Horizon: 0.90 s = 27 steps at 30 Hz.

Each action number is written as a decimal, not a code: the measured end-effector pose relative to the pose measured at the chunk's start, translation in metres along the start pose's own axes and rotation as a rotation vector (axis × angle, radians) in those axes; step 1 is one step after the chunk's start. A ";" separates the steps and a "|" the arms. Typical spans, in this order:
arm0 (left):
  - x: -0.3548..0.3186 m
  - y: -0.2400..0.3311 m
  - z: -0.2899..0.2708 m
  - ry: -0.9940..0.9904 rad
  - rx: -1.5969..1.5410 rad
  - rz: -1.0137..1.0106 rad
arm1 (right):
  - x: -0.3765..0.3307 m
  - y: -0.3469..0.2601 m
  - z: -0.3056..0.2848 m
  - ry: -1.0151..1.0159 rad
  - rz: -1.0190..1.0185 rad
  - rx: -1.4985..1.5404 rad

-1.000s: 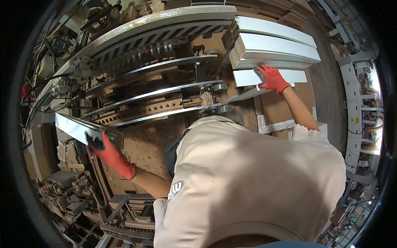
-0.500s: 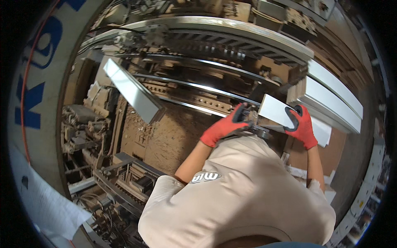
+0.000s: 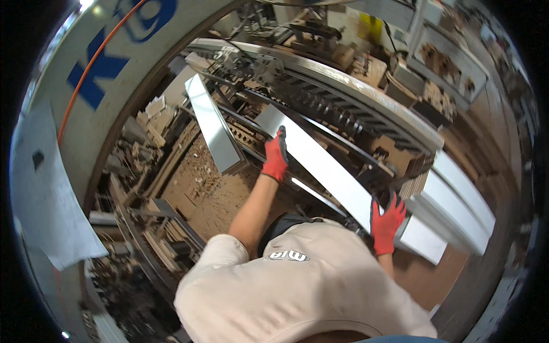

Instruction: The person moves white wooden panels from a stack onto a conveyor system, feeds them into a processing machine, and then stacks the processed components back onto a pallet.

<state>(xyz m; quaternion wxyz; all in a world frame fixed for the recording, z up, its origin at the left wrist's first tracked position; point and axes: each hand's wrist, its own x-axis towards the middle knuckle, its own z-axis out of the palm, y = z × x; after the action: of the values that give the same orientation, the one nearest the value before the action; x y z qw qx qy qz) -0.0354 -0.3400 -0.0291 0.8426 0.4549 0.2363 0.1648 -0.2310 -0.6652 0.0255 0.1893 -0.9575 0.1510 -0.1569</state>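
Note:
A long white panel [image 3: 329,166] lies slantwise across the machine's metal rails in front of me, its far-left end higher in view. My left hand [image 3: 275,155], in a red and black glove, grips its near edge close to the far-left end. At the near-right end my right hand [image 3: 389,224], gloved the same way, holds the panel with the thumb along its end and some fingers spread. The undersides of both grips are hidden. Left of the panel, a stack of glossy white panels [image 3: 213,123] stands on the machine.
Several white panels are stacked at the right [image 3: 457,197], beside a shorter white piece [image 3: 423,237] on brown cardboard [image 3: 426,277]. A long machine beam [image 3: 343,77] runs behind the rails. A grey machine cover [image 3: 154,66] with an orange cable rises at left. Wood chips litter the machine bed [image 3: 200,177].
The long white panel now stretches across the rails. My left hand has moved left and away from my body onto its far end; my right hand has come lower and nearer. My view has turned.

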 end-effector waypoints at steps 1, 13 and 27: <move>0.016 0.009 0.001 0.021 0.098 -0.065 | -0.001 0.018 0.002 -0.041 0.017 0.013; 0.176 -0.068 0.036 0.218 0.739 -0.001 | 0.109 0.020 0.122 -0.262 0.243 1.172; 0.138 -0.111 0.042 0.007 0.795 0.176 | 0.178 -0.014 0.169 -0.422 0.335 1.287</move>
<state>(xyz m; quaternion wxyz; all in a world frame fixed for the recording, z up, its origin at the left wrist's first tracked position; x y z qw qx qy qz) 0.1102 -0.3602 -0.1372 0.5829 0.7632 0.2448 0.1337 -0.0061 -0.6621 -0.0738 0.7659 -0.6290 0.1335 0.0054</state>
